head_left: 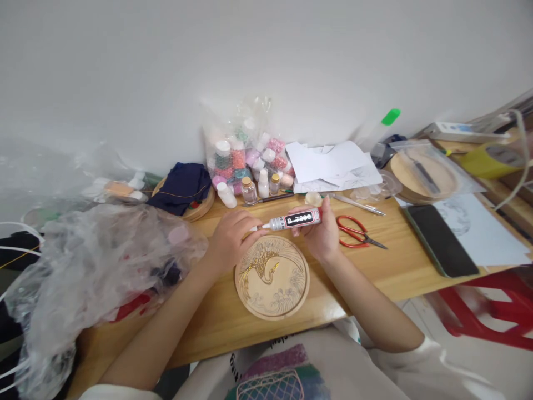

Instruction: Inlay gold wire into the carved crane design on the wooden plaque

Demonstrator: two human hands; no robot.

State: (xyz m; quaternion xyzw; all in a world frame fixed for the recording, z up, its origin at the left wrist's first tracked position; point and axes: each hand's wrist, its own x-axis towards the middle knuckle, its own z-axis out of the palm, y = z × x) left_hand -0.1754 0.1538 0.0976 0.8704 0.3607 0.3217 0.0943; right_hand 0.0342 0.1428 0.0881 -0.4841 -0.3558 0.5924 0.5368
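My right hand (323, 230) is wrapped round a glue tube (296, 219) with a black "B-7000" label, held level above the table. At the tube's narrow nozzle end, my left hand (230, 238) is closed, its thumb and fingers pinching the tip; whether a cap is in them I cannot make out. Just below both hands lies a round wooden board (272, 303) with a line drawing of a crane and waves. Gold outlining covers the bird's body, neck and part of a wing. Red-handled scissors (353, 232) rest to the right of my right hand.
Crumpled plastic bags (104, 261) cover the left side. Behind the board stand small bottles (249, 190) and a bag of bead jars (237, 153). White papers (333, 166), a pen (358, 204), a phone (441, 240) and yellow tape (491, 161) lie rightward. A red stool (487, 311) stands below.
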